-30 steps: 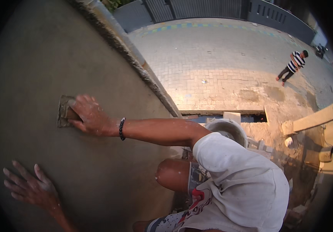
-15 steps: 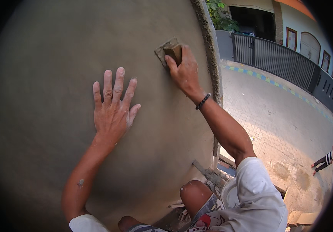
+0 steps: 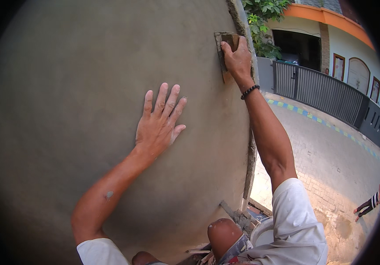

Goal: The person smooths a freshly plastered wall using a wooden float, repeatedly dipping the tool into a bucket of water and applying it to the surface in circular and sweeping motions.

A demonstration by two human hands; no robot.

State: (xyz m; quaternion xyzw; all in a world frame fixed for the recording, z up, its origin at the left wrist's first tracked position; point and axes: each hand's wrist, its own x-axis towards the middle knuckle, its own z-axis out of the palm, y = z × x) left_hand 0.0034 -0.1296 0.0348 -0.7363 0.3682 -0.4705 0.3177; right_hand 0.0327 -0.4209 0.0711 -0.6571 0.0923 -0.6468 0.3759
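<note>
A broad grey plastered wall (image 3: 88, 79) fills the left and middle of the picture. My left hand (image 3: 160, 121) lies against it with fingers spread and nothing in the grip; pale dust coats the fingertips. Up at the wall's right edge, my right hand (image 3: 238, 59) grips a small plastering float (image 3: 228, 43) by its wooden block handle. The float's thin, mortar-smeared plate faces the wall, close beside the rough mortar edge (image 3: 239, 20). My fingers hide part of the handle. A dark bead bracelet (image 3: 250, 91) circles my right wrist.
Below my right arm stands a white bucket (image 3: 262, 232), beside wooden pieces (image 3: 229, 211). Right of the wall runs a paved street (image 3: 313, 150) with a grey metal gate (image 3: 322, 84) beyond. A person in striped clothing (image 3: 377, 196) stands at the far right.
My right hand has carried the float up and right to the wall's edge, and the float has turned more upright. My left hand sits further right in the view, which has also shifted.
</note>
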